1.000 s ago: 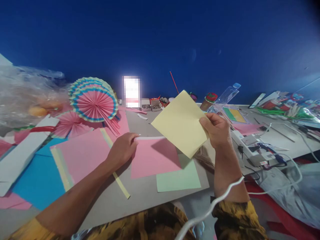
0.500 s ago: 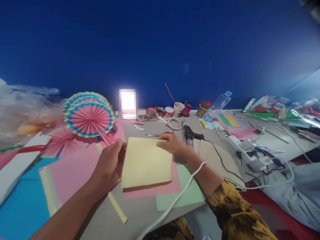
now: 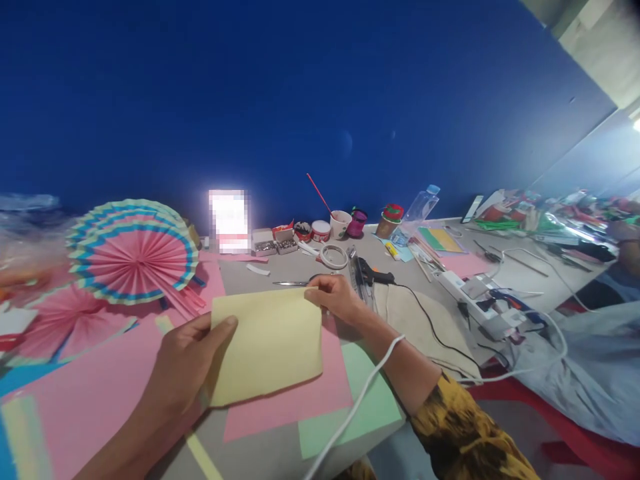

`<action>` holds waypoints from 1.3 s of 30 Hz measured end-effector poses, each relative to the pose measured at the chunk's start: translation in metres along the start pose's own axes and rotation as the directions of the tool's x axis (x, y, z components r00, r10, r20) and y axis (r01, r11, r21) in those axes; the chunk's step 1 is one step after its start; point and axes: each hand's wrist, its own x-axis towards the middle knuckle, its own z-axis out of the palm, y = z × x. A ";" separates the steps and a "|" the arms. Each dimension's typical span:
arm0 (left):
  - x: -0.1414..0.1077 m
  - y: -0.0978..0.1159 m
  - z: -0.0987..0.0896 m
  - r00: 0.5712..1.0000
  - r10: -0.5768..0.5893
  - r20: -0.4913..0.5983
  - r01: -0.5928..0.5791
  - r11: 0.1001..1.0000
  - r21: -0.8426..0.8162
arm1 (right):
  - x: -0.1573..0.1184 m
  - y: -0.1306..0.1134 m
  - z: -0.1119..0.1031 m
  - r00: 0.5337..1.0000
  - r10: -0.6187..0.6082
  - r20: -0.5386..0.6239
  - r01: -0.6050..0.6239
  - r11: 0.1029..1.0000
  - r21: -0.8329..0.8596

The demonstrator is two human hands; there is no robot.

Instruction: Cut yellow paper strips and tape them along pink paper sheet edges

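Observation:
A yellow paper sheet (image 3: 267, 347) is held up above the table between my two hands. My left hand (image 3: 193, 357) grips its left edge, thumb on the front face and fingers hidden behind. At the upper right corner, my right hand (image 3: 337, 297) pinches the sheet between thumb and fingers. Under the yellow sheet lies pink paper (image 3: 333, 383), and green paper (image 3: 350, 427) is partly below that. A narrow yellow strip (image 3: 204, 457) rests on the table near the front. Scissors (image 3: 290, 284) lie just behind the sheet, their handles partly hidden.
Pleated paper fans (image 3: 137, 257) stand at the left. Behind are a white cup (image 3: 341, 225), a tape roll (image 3: 333, 256) and a plastic bottle (image 3: 420, 207). A glue gun (image 3: 373, 272), power strip (image 3: 475, 300) and white cable (image 3: 355, 403) are at the right. Another person's leg shows there.
My left thumb has come onto the front of the yellow sheet, which shows wider and tilted. The camera view has turned right, shifting the scene left.

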 end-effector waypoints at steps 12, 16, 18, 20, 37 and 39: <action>-0.013 0.017 0.009 0.984 -0.162 0.074 0.175 0.954 -0.245 | -0.009 0.000 0.016 0.998 -0.046 -0.047 0.048 0.997 0.055; -0.012 0.015 0.009 0.987 -0.157 0.038 0.162 0.958 -0.237 | -0.009 0.006 0.024 0.990 -0.044 -0.132 0.064 0.986 0.154; -0.010 0.016 0.008 0.989 -0.143 0.045 0.149 0.954 -0.261 | -0.009 0.008 0.026 0.985 -0.033 -0.170 0.069 0.976 0.207; -0.009 0.017 0.007 0.992 -0.118 0.049 0.127 0.954 -0.270 | -0.008 0.011 0.026 0.980 -0.011 -0.198 0.063 0.965 0.256; -0.009 0.027 -0.004 0.993 -0.061 0.100 0.074 0.989 -0.128 | -0.022 0.004 0.020 0.911 -0.363 -0.198 0.392 0.910 0.133; -0.008 0.027 -0.003 0.998 -0.021 0.053 0.022 1.000 -0.012 | -0.024 -0.001 0.021 0.877 -0.446 -0.178 0.462 0.885 0.056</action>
